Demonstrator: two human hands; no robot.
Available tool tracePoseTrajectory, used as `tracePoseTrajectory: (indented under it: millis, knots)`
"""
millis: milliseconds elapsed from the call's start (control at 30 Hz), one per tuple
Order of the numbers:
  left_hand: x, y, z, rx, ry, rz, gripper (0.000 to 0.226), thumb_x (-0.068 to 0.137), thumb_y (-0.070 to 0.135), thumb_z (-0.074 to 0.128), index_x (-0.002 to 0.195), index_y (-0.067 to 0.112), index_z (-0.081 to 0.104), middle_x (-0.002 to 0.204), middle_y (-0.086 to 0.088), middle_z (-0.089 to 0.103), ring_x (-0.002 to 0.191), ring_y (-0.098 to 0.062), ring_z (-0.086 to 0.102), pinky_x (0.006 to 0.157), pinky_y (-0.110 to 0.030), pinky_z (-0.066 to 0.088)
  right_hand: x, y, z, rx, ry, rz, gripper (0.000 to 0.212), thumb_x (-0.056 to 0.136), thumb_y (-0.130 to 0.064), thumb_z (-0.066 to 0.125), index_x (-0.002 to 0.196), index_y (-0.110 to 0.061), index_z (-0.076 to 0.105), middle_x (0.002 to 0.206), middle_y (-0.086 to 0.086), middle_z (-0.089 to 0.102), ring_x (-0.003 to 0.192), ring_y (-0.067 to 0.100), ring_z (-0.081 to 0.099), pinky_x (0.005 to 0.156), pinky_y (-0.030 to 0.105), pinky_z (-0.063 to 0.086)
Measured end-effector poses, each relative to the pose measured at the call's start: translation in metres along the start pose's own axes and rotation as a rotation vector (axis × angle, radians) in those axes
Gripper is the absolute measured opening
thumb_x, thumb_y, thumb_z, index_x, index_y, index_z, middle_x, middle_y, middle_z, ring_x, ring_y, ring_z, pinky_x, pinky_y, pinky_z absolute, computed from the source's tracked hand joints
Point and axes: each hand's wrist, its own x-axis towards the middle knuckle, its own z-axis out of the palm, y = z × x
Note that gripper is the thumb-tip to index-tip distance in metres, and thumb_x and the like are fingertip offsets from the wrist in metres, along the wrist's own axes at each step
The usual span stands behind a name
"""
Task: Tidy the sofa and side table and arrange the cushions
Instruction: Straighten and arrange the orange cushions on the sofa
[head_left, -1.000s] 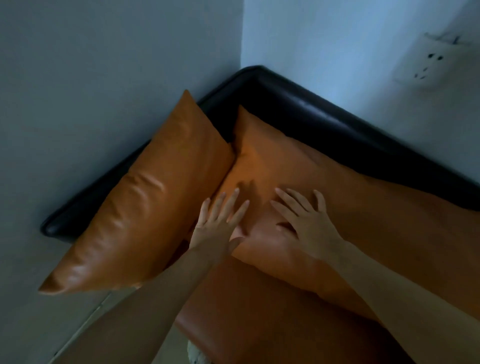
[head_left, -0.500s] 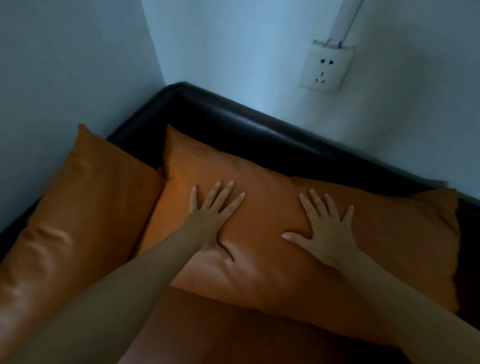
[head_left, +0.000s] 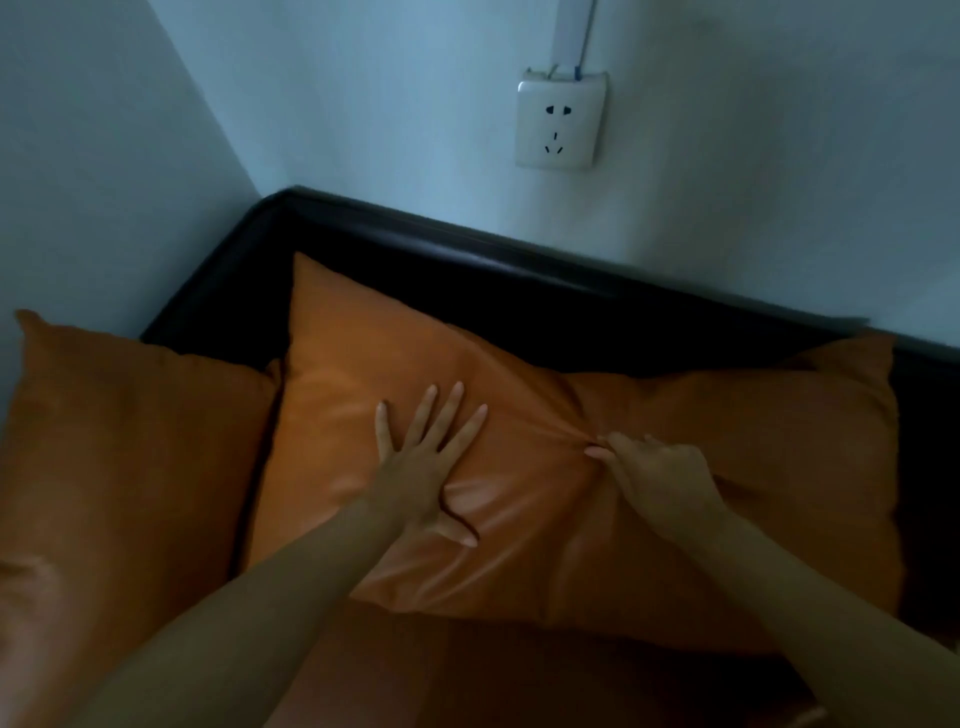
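- The middle cushion (head_left: 519, 405), orange and shiny like leather, leans against the dark back of the sofa (head_left: 519, 280) and fills the centre of the view.
- Its lower edge rests on the orange seat (head_left: 467, 670) of the sofa.
- The left hand (head_left: 423, 467) lies flat on the left half of this cushion, palm down.
- The fingers (head_left: 447, 410) of that hand are straight and spread apart, with the thumb out to the side, and the cover dimples slightly beside the thumb.
- The right hand (head_left: 660, 475) sits on the cushion near its middle, its fingers curled.
- The thumb and fingertips of the right hand pinch a small fold of the cushion's cover, and creases run out from that spot toward the upper left.
- Both bare forearms reach in from the bottom edge of the view.
- A second orange cushion (head_left: 119, 467) stands to the left, its right edge touching the middle cushion, its back toward the left wall.
- The sofa's dark frame bends round the corner behind the two cushions and runs on to the right edge.
- A pale wall rises behind the sofa, and on it a white socket (head_left: 558, 124) sits above the middle cushion, well apart from it.
- A white cable cover (head_left: 571, 31) with a thin blue wire runs upward from the socket to the top edge.
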Motion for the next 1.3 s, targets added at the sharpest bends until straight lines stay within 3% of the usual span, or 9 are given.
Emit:
tracePoseTrajectory:
  millis: [100, 200, 400, 467, 533, 700, 900, 1067, 1300]
  knots:
    - [0.016, 0.032, -0.010, 0.017, 0.020, 0.057, 0.144, 0.047, 0.084, 0.066, 0.139, 0.039, -0.037, 0.148, 0.003, -0.043, 0.138, -0.026, -0.037, 0.101, -0.074, -0.013, -0.016, 0.026, -0.022, -0.041, -0.006, 0.044, 0.069, 0.102, -0.051, 0.021, 0.066, -0.012, 0.065, 0.042, 0.003, 0.052, 0.032, 0.023, 0.051, 0.031, 0.025, 0.033]
    - [0.037, 0.061, -0.014, 0.067, 0.045, 0.087, 0.142, 0.051, 0.080, 0.067, 0.139, 0.037, -0.036, 0.151, 0.000, -0.040, 0.139, -0.027, -0.034, 0.100, -0.075, -0.010, -0.033, 0.048, -0.028, -0.068, -0.115, 0.141, 0.075, 0.100, -0.055, 0.015, 0.078, -0.009, 0.070, 0.057, 0.008, 0.065, 0.040, 0.026, 0.059, 0.031, 0.028, 0.042]
    - [0.047, 0.062, -0.009, 0.170, 0.076, 0.044, 0.142, 0.051, 0.085, 0.061, 0.139, 0.033, -0.038, 0.151, -0.003, -0.039, 0.141, -0.029, -0.030, 0.100, -0.077, -0.009, -0.027, 0.035, -0.020, -0.068, -0.277, 0.335, 0.070, 0.099, -0.055, 0.012, 0.122, -0.014, 0.063, 0.115, 0.011, 0.069, 0.098, 0.031, 0.069, 0.073, 0.050, 0.056]
    - [0.044, 0.058, -0.005, 0.180, 0.101, 0.050, 0.139, 0.052, 0.088, 0.056, 0.140, 0.034, -0.037, 0.151, -0.001, -0.039, 0.141, -0.027, -0.030, 0.098, -0.078, -0.009, -0.028, 0.027, -0.020, -0.071, -0.346, 0.352, 0.060, 0.098, -0.053, 0.016, 0.147, -0.023, 0.036, 0.148, 0.002, 0.044, 0.130, 0.028, 0.048, 0.097, 0.062, 0.039]
    - [0.041, 0.053, 0.001, 0.165, 0.126, 0.056, 0.134, 0.054, 0.090, 0.051, 0.141, 0.036, -0.035, 0.152, 0.002, -0.039, 0.142, -0.025, -0.029, 0.097, -0.080, -0.007, -0.036, 0.020, -0.017, -0.163, -0.356, 0.277, 0.058, 0.097, -0.054, 0.021, 0.151, -0.032, 0.022, 0.159, -0.003, 0.019, 0.142, 0.029, 0.028, 0.102, 0.070, 0.022]
    - [0.037, 0.047, 0.016, 0.204, 0.206, 0.032, 0.129, 0.052, 0.094, 0.045, 0.149, 0.036, -0.017, 0.159, -0.003, -0.021, 0.147, -0.026, -0.013, 0.095, -0.082, 0.001, -0.049, 0.005, 0.006, -0.212, -0.403, 0.147, 0.063, 0.096, -0.062, 0.021, 0.151, -0.032, 0.023, 0.161, -0.002, 0.012, 0.147, 0.029, 0.011, 0.111, 0.067, 0.008]
    - [0.034, 0.063, 0.013, 0.176, 0.176, -0.126, 0.125, 0.060, 0.087, 0.050, 0.141, 0.040, -0.034, 0.149, -0.006, -0.042, 0.142, -0.027, -0.028, 0.093, -0.081, -0.011, -0.039, 0.010, 0.034, -0.230, -0.511, 0.220, 0.066, 0.094, -0.062, 0.014, 0.149, -0.031, 0.029, 0.159, 0.001, 0.022, 0.146, 0.033, 0.012, 0.112, 0.065, 0.010]
    - [0.000, 0.025, 0.019, 0.149, 0.280, -0.160, 0.112, 0.068, 0.083, 0.048, 0.149, 0.038, -0.015, 0.159, 0.001, -0.019, 0.147, -0.025, -0.011, 0.097, -0.080, 0.000, -0.025, -0.012, 0.013, -0.266, -0.423, 0.178, 0.067, 0.092, -0.062, 0.024, 0.146, -0.024, 0.037, 0.159, 0.007, 0.021, 0.143, 0.042, 0.016, 0.108, 0.071, 0.002]
    - [-0.082, -0.062, 0.039, 0.308, 0.149, -0.407, 0.103, 0.083, 0.077, 0.034, 0.141, 0.029, -0.036, 0.151, -0.005, -0.038, 0.146, -0.028, -0.017, 0.100, -0.079, -0.001, 0.041, -0.133, 0.018, -0.084, -0.396, -0.198, 0.056, 0.097, -0.049, 0.023, 0.143, -0.024, 0.043, 0.155, 0.003, 0.031, 0.142, 0.033, 0.029, 0.109, 0.068, 0.012]
